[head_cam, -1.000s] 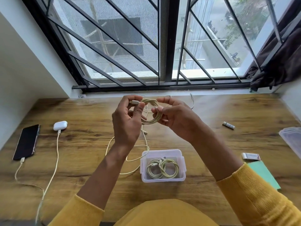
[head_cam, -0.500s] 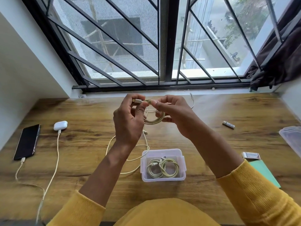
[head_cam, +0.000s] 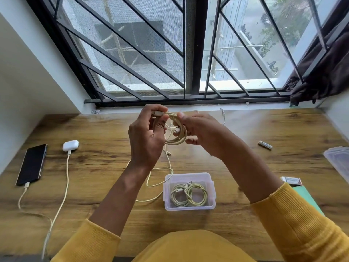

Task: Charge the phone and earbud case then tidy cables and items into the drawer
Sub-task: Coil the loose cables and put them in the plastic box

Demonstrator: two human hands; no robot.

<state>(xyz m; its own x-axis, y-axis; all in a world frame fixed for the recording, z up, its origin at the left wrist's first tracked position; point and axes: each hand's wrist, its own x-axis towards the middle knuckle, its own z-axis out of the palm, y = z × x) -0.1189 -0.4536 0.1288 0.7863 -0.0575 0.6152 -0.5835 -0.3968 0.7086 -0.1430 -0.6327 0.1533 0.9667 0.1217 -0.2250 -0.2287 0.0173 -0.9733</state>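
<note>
Both hands are raised above the middle of the wooden bench [head_cam: 245, 214], working a pale yellow cable [head_cam: 179, 129] wound into a small coil. The left hand [head_cam: 145, 140] is pinching the coil's top, thumb and fingers [head_cam: 151, 108] curled round a plug end. The right hand [head_cam: 204, 133] is gripping the coil's other side with curled fingers, one plug showing just inside the loop. A loose cable [head_cam: 166, 171] is trailing over the bench under the hands toward a clear box [head_cam: 188, 176], which is sitting near the bench's front edge and holding two more coils [head_cam: 188, 194]. At far left the phone [head_cam: 32, 164] is lying flat with a cord [head_cam: 24, 197] plugged into its near end; just beside it the white earbud case [head_cam: 70, 145] is also sitting plugged into a cord [head_cam: 64, 186]. On the right a battery [head_cam: 265, 145] is lying alone, and a clear lid [head_cam: 338, 161], a small carton [head_cam: 291, 180] and a green card [head_cam: 307, 197] are lying toward the edge.
</note>
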